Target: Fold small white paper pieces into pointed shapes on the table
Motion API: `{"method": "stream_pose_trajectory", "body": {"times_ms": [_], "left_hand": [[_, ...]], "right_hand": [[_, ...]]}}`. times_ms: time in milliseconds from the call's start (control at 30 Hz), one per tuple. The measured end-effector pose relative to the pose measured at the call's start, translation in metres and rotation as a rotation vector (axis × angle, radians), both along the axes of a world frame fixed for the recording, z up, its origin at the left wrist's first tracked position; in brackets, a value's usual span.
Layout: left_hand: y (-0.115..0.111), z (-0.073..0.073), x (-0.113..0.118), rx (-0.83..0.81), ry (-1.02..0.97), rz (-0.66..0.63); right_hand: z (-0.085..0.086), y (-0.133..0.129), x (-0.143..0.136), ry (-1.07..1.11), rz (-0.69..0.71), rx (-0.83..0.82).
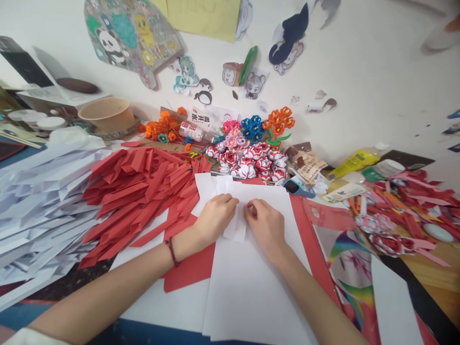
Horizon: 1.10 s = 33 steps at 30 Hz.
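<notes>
Left hand and right hand curl at a small white paper piece atop white sheets, grip closure impossible to tell, while heaped red strips and white strips look already folded and this piece seems unfinished.

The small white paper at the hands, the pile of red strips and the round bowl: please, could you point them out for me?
Small white paper (235, 231), head view: on its lower part.
Pile of red strips (143, 191), head view: on its middle.
Round bowl (108, 122), head view: on its front wall.
</notes>
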<state>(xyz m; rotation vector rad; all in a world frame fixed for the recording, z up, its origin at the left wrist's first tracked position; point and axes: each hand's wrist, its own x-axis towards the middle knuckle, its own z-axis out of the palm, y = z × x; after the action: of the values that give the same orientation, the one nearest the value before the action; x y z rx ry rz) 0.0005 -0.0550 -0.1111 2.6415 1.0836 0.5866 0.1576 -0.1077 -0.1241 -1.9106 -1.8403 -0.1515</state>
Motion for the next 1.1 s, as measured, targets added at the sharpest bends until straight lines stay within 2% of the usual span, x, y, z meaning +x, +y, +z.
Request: {"method": "stream_pose_trajectory", "body": {"times_ms": [233, 333, 467, 633, 1100], "left_hand": [[0.007, -0.011, -0.001, 0.024, -0.046, -0.017], [0.010, -0.014, -0.003, 0.036, -0.047, -0.043], [0.012, -0.011, -0.006, 0.102, 0.012, -0.102], [0.013, -0.008, -0.010, 0.138, 0.075, -0.143], [0.012, -0.007, -0.009, 0.129, 0.098, -0.120]], "right_hand": [[-0.001, -0.001, -0.001, -0.237, 0.131, 0.070], [-0.002, -0.001, 0.000, -0.247, 0.148, 0.079], [-0.002, -0.002, 0.002, -0.227, 0.182, 0.080], [0.000, -0.006, 0.002, -0.354, 0.234, 0.074], [-0.002, -0.006, 0.001, -0.417, 0.217, 0.038]]}}
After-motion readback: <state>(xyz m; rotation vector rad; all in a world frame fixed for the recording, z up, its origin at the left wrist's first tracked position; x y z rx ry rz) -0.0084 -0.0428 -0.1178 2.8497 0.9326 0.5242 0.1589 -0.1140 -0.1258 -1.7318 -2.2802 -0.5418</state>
